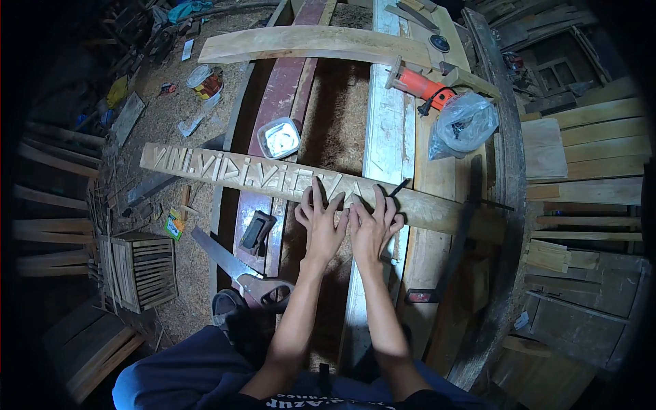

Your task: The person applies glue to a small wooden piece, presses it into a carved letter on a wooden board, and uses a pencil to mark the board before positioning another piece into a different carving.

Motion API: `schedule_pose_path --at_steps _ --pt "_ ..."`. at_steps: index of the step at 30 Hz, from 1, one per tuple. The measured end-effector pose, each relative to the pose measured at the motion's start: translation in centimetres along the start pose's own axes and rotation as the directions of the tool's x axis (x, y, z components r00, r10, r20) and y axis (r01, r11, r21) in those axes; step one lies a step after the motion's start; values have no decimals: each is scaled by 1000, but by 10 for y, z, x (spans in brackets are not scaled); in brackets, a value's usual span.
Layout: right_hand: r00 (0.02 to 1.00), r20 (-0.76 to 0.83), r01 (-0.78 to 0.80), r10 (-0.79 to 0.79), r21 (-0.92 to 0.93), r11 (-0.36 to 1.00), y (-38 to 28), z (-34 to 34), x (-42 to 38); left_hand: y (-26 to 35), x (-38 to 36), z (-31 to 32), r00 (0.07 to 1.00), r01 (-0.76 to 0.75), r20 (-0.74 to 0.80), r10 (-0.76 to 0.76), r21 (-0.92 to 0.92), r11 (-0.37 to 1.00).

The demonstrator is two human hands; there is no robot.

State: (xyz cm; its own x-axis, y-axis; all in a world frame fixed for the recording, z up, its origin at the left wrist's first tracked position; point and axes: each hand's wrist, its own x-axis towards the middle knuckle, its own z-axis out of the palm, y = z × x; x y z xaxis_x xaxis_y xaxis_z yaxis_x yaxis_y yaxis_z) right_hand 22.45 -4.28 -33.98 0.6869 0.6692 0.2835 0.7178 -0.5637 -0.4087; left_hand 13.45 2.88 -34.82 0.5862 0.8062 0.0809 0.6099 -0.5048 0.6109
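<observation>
A long wooden plank (pixel 266 182) lies crosswise over the bench, with pale letters (pixel 225 169) along it reading roughly "VINI.VIDI.VI". My left hand (pixel 321 224) rests over its middle, fingers spread and bent, fingertips among the letters. Close beside it, my right hand (pixel 370 227) also has its fingers apart and tips down on the plank. Both thumbs and forefingers almost meet around a small pale letter piece, mostly covered by the fingers. A thin black marker-like stick (pixel 400 187) shows just past my right fingers.
A handsaw (pixel 236 263) and a black tool (pixel 257 232) lie at the left, near a clear plastic tub (pixel 279 139). To the right are an orange power tool (pixel 425 85), a plastic bag (pixel 465 125) and a tape measure (pixel 420 296). Another curved plank (pixel 307 44) spans the far end.
</observation>
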Motion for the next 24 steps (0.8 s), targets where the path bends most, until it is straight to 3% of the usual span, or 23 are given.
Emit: schedule_pose_path --at_steps 24 --pt "998 58 -15 15 9 1000 0 0 -3 1 -1 -4 999 19 34 -19 -14 1000"
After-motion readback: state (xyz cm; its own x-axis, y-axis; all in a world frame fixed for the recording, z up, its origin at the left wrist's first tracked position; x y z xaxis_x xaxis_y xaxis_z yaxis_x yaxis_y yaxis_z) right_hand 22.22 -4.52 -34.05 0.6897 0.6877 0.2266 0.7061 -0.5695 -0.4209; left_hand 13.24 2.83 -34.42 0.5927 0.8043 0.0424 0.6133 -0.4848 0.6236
